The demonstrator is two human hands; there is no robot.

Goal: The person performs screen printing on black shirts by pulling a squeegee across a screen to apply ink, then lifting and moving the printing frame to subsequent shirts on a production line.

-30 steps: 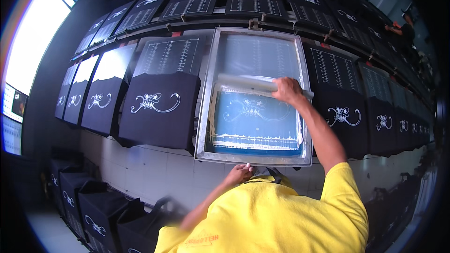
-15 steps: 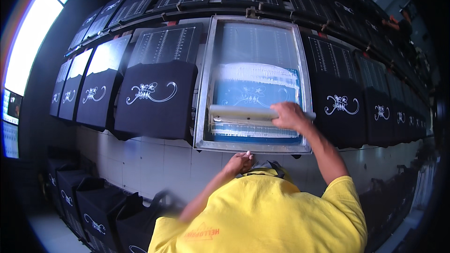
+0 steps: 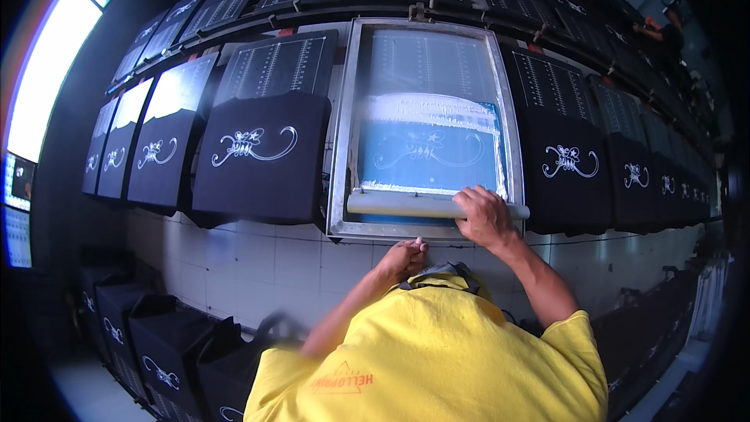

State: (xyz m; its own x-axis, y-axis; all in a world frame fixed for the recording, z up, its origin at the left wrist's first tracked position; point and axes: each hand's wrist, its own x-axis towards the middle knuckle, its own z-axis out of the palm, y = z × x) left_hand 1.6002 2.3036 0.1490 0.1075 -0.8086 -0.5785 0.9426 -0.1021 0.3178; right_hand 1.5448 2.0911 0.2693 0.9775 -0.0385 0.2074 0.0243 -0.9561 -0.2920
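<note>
My right hand (image 3: 486, 217) is closed around the right part of a squeegee (image 3: 406, 205) with a long pale grey handle. The squeegee lies crosswise near the front end of a screen printing frame (image 3: 337, 187) with metal sides. Behind it the blue mesh (image 3: 430, 152) shows a faint scroll-and-flower design, with a band of white ink (image 3: 426, 112) beyond. Just outside the frame's front edge, my left hand (image 3: 405, 258) has its fingers curled closed; anything inside them is hidden. The squeegee's blade is hidden under its handle.
Black fabric pieces (image 3: 262, 156) with white scroll prints lie on boards left of the frame, and more prints (image 3: 570, 168) lie on the right. A rail (image 3: 312, 14) runs behind. More black printed pieces (image 3: 168, 344) stand behind me at lower left. Another person (image 3: 664, 31) is at far right.
My right hand has drawn the squeegee toward me, to the front end of the frame. More blue mesh shows behind it. The left hand stays near the front edge.
</note>
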